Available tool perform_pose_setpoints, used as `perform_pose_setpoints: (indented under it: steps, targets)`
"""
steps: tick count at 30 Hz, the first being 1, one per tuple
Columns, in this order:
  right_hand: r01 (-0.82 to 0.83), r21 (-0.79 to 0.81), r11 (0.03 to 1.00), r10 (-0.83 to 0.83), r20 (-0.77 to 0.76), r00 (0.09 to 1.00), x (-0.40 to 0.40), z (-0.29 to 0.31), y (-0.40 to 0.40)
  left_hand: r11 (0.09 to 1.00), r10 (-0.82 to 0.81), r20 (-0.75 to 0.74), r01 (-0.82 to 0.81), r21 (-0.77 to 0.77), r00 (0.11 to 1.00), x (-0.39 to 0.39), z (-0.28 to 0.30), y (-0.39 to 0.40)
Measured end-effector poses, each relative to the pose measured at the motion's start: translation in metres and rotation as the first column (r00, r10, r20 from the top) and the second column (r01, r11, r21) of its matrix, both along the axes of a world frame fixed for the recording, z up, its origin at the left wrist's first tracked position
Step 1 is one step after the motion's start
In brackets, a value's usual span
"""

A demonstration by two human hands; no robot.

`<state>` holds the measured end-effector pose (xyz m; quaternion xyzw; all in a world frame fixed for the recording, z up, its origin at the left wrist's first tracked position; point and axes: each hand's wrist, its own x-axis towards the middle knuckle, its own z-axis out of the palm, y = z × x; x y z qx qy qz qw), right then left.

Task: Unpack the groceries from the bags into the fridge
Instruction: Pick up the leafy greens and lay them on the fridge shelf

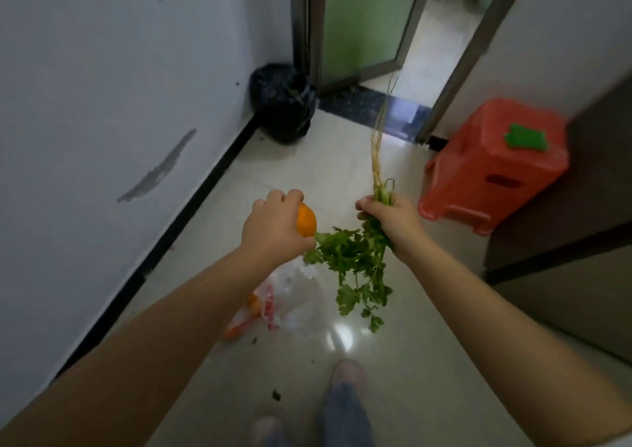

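Presently, items as they lie from left to right:

- Wall (119,70): pale, scuffed, with a grey scrape mark; a black skirting strip (191,207) runs along its foot.
- Black bin bag (282,103): stands on the floor in the far corner, touching the wall and just beside the door frame.
- Left hand (273,224): fingers curled round an orange fruit (306,221), gripping it from above; only part of the fruit shows past the knuckles.
- Plastic bag (290,296): clear with red print, slumped on the floor below the hands; something orange shows inside at its left, so it is probably not yet emptied.
- Herb bunch (355,265): leafy green, coriander by the look; leaves hang down, pale roots point up and away.
- Right hand (390,219): fingers closed round the stems of the bunch, just below the roots.
- Step in hand, as judged: two groceries are out of the bag and held in the air, carriage to the fridge pending.
- Next move, as judged: turn right towards the dark panelled front (581,224), which may be the fridge; both hands are full, so one item must be shifted or set down to free a hand for the door.
- Floor (427,361): glossy pale tile, light glare, a few dark crumbs.
- Doorway (410,53): open, green-tinted glass door, dark threshold.
- Red plastic stool (496,173): near the dark front, carrying a small green object (525,137).
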<state>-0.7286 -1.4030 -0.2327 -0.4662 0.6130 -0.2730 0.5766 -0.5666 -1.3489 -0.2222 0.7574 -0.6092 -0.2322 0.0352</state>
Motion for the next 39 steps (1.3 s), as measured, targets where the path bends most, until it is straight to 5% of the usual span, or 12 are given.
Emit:
perform_pose_setpoints:
  steps: [6,11,17,21,30,35,39]
  targets:
    - [0.265,-0.225,0.938,-0.289,-0.082,0.954,-0.101,0.083,0.069,0.962,-0.229,0.009,0.227,-0.153,0.973,-0.088,0.088,0.019]
    - [0.432,-0.379,0.818,-0.554,-0.324,0.766,-0.224,0.128,0.166,0.862,-0.476,-0.088,0.445,-0.244,0.875,-0.199,0.134,0.066]
    - [0.600,-0.288,0.746,-0.665,-0.311,0.679,-0.373,0.197,0.254,0.700,-0.703,-0.097,0.661,-0.273,0.704,-0.342,0.160,0.120]
    - [0.595,-0.404,0.695,-0.718,-0.338,0.609,-0.473,0.238,0.275,0.607,-0.782,-0.073,0.731,-0.312,0.618,-0.445,0.181,0.136]
    - [0.497,-0.655,0.570,-0.799,-0.301,0.520,-0.678,0.340,0.273,0.577,-0.781,-0.127,0.629,-0.521,0.611,-0.677,0.273,0.124]
    - [0.396,-0.703,0.591,-0.782,-0.378,0.496,-0.753,0.393,0.216,0.716,-0.663,-0.361,0.414,-0.562,0.656,-0.753,0.326,0.067]
    - [0.316,-0.767,0.558,-0.782,-0.360,0.508,-0.789,0.436,0.146,0.729,-0.576,-0.397,0.230,-0.644,0.715,-0.804,0.372,0.000]
